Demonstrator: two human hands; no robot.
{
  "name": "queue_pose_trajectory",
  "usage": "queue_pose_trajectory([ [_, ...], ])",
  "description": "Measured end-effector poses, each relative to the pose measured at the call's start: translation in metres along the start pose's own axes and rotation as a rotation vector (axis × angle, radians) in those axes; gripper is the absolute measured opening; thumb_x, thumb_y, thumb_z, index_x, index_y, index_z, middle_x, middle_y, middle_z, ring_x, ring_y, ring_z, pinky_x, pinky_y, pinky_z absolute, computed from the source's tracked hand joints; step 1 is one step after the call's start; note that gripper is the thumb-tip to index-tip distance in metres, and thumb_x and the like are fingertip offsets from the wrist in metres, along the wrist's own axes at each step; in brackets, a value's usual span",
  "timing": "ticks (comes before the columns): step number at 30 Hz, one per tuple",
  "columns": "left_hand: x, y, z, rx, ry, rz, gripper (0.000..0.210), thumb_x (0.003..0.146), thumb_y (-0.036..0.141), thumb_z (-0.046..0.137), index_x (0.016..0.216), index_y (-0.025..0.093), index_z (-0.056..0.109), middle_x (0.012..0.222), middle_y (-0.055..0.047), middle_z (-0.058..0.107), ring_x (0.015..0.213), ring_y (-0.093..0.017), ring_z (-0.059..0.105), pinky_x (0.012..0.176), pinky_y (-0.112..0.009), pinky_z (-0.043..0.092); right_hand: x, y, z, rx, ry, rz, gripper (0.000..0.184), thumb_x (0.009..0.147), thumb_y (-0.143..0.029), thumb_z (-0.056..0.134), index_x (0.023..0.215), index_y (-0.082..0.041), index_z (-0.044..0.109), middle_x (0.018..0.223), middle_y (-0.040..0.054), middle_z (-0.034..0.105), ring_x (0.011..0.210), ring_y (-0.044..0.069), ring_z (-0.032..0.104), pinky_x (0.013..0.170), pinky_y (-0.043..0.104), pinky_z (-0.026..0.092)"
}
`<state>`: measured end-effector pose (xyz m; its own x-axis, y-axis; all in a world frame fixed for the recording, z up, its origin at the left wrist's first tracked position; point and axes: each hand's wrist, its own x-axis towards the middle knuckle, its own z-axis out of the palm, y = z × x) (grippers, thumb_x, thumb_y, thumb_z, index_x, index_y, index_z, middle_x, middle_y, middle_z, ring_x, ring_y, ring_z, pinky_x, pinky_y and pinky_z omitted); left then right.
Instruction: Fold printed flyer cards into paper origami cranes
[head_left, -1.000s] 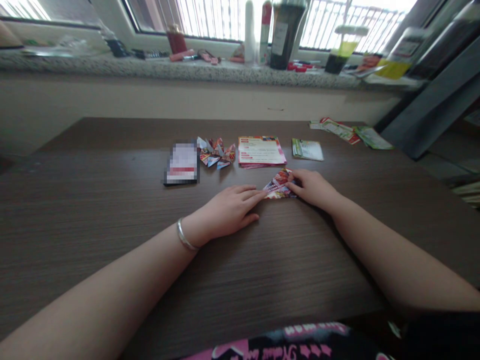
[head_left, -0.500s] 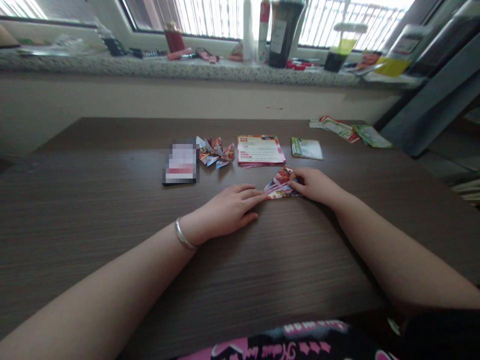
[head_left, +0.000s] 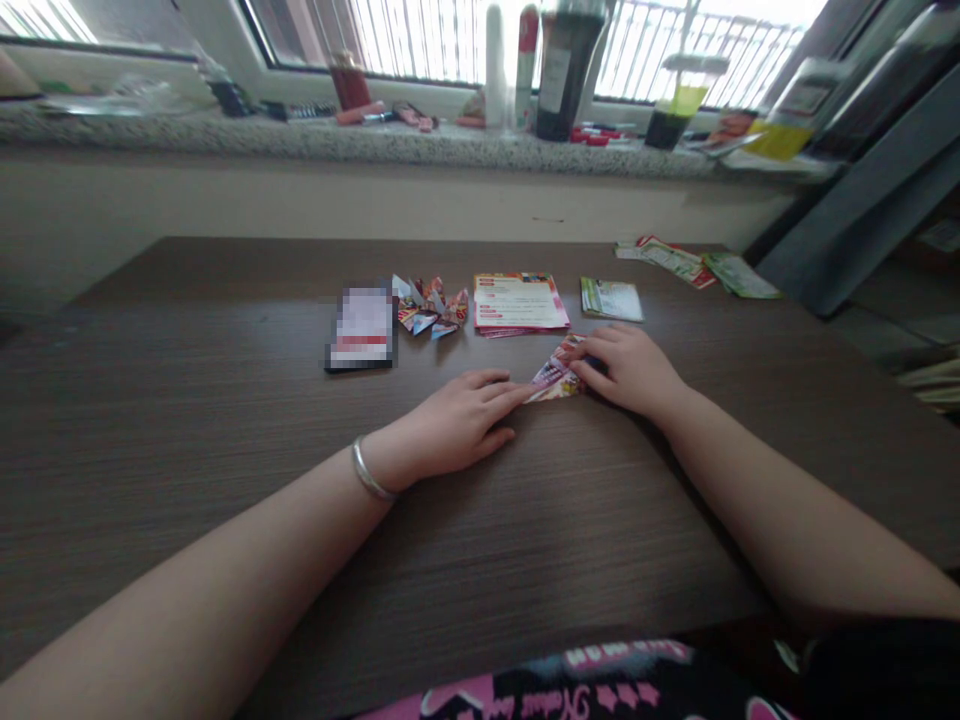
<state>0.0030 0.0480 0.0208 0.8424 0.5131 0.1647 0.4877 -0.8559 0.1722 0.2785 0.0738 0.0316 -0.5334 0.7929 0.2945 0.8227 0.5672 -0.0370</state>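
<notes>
Two hands are laid on the small folded piece of colourful printed paper (head_left: 556,377) at the centre of the dark wood-grain desk (head_left: 187,400); since a second ago, more of it has been covered by the right hand (head_left: 628,368), so a fold appears to be pressed flatter. The right hand's fingers are curled loosely down onto the paper, nothing being pinched, while its left corner is touched by the fingertips of the left hand (head_left: 457,425), laid flat and nearly closed together.

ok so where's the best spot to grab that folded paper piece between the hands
Probably by its far upper edge, coming from above and behind. The folded paper piece lies flat on the table, the left hand presses its near-left point and the right hand covers its right side, so only that edge is free to pinch.
</notes>
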Motion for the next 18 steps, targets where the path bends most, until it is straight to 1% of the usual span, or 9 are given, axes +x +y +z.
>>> queue_pose_trajectory([
  [3, -0.001, -0.002, 0.002, 0.021, 0.011, 0.033, 0.050, 0.097, 0.031, 0.046, 0.144, 0.017, 0.040, 0.145, -0.006, 0.049, 0.133, -0.027, 0.041, 0.112, -0.042, 0.035, 0.001, -0.019, -0.005, -0.108, 0.025, -0.150, 0.033, 0.096, -0.041, 0.044, 0.096, -0.020, 0.070, 0.102, 0.0070, 0.071, 0.097, 0.025, 0.059, 0.092, 0.039, 0.038],
  [6, -0.001, -0.003, 0.003, 0.026, 0.018, 0.043, 0.048, 0.096, 0.030, 0.046, 0.142, 0.016, 0.044, 0.143, -0.006, 0.051, 0.132, -0.027, 0.042, 0.112, -0.043, 0.036, 0.001, -0.033, -0.004, -0.126, 0.014, -0.248, 0.037, 0.097, -0.043, 0.042, 0.090, -0.020, 0.070, 0.101, 0.0077, 0.071, 0.095, 0.023, 0.059, 0.095, 0.039, 0.036],
  [9, 0.000, -0.001, 0.001, 0.008, 0.019, 0.031, 0.044, 0.095, 0.030, 0.050, 0.137, 0.017, 0.049, 0.141, -0.006, 0.054, 0.132, -0.027, 0.043, 0.111, -0.043, 0.037, 0.002, -0.037, 0.001, -0.118, 0.020, -0.246, 0.038, 0.098, -0.042, 0.042, 0.084, -0.020, 0.069, 0.094, 0.0072, 0.072, 0.091, 0.022, 0.059, 0.096, 0.039, 0.035],
  [12, 0.001, -0.001, -0.001, -0.014, 0.029, 0.021, 0.040, 0.093, 0.029, 0.054, 0.131, 0.018, 0.053, 0.138, -0.008, 0.056, 0.130, -0.025, 0.046, 0.109, -0.043, 0.040, 0.002, -0.033, 0.007, -0.086, 0.029, -0.229, 0.038, 0.098, -0.042, 0.042, 0.082, -0.020, 0.068, 0.093, 0.0068, 0.072, 0.091, 0.021, 0.060, 0.098, 0.039, 0.034],
  [16, 0.002, -0.002, -0.002, -0.026, 0.048, 0.037, 0.038, 0.090, 0.028, 0.058, 0.126, 0.017, 0.057, 0.131, -0.011, 0.060, 0.126, -0.024, 0.051, 0.105, -0.041, 0.044, 0.004, -0.026, 0.014, 0.011, 0.010, -0.191, 0.034, 0.096, -0.042, 0.046, 0.081, -0.020, 0.066, 0.091, 0.0063, 0.071, 0.090, 0.020, 0.061, 0.093, 0.036, 0.037],
  [18, 0.003, -0.002, -0.002, -0.017, 0.055, 0.035, 0.041, 0.089, 0.026, 0.059, 0.129, 0.017, 0.055, 0.127, -0.011, 0.061, 0.120, -0.023, 0.055, 0.101, -0.038, 0.047, 0.005, -0.024, 0.018, 0.064, -0.005, -0.155, 0.031, 0.095, -0.041, 0.049, 0.080, -0.019, 0.066, 0.089, 0.0059, 0.070, 0.090, 0.021, 0.061, 0.089, 0.035, 0.038],
])
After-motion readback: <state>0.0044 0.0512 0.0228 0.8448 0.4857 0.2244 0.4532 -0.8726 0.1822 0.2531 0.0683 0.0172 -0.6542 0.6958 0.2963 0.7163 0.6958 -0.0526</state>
